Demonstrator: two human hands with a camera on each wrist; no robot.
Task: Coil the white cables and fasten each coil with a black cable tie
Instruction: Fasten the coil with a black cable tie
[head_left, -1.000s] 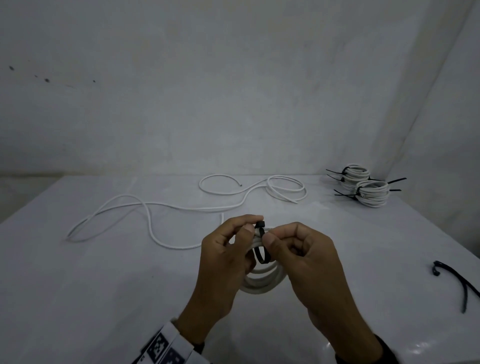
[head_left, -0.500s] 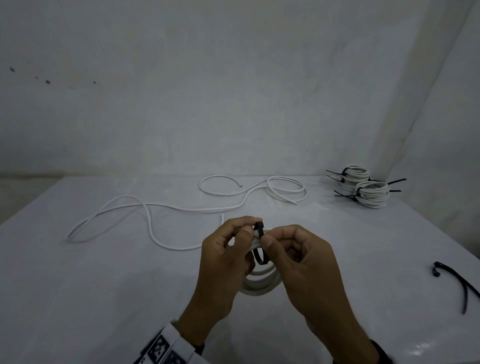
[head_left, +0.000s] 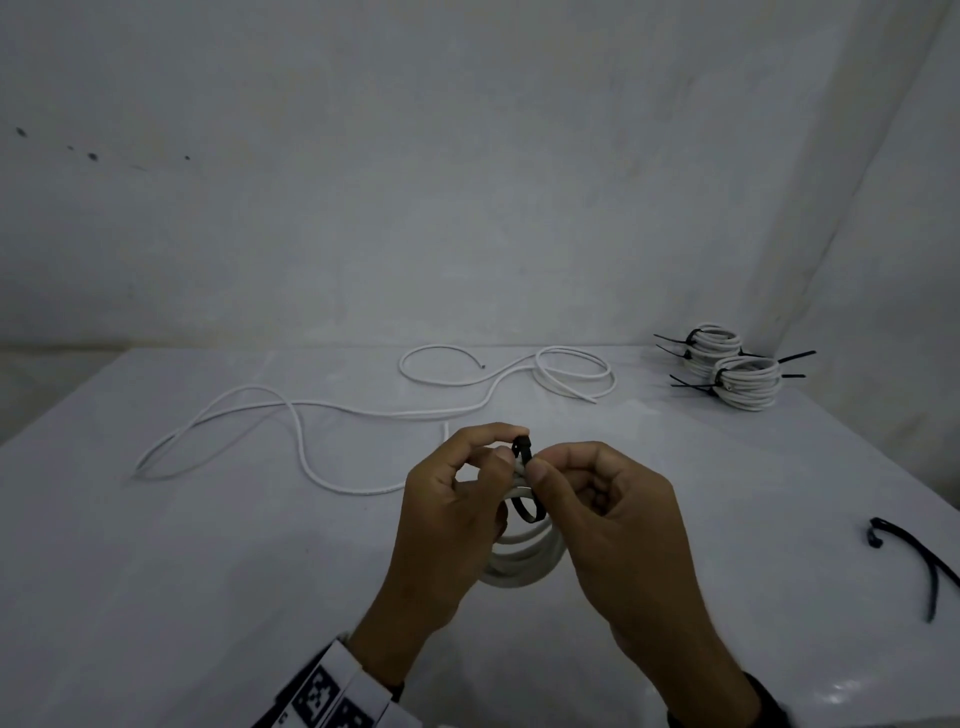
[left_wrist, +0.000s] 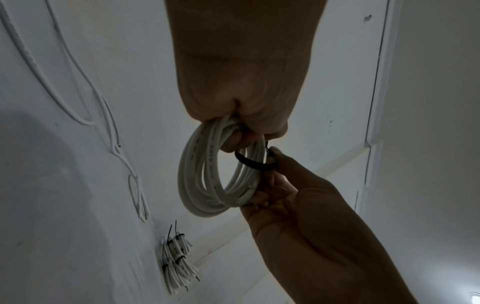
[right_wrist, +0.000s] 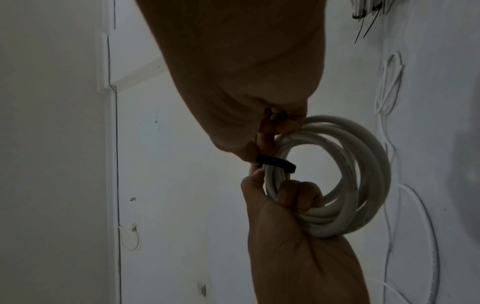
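Left hand (head_left: 441, 525) grips the white coil (head_left: 524, 564) above the table (head_left: 156, 597); right hand (head_left: 618, 525) apparently pinches its black cable tie (head_left: 525, 483). Loose cable (head_left: 311, 410) lies farther off; tied coils (head_left: 737, 374) far right.

Upper part of the coiled white cable (head_left: 524, 564) is hidden behind both hands. Loose black plastic cable ties (head_left: 914, 561) run off the head view's right edge.

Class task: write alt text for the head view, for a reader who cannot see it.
Two hands, left hand and right hand, hold a white cable coil above a white table, pinching a black cable tie looped around it. Behind lie a loose white cable and two tied coils; spare ties lie right.
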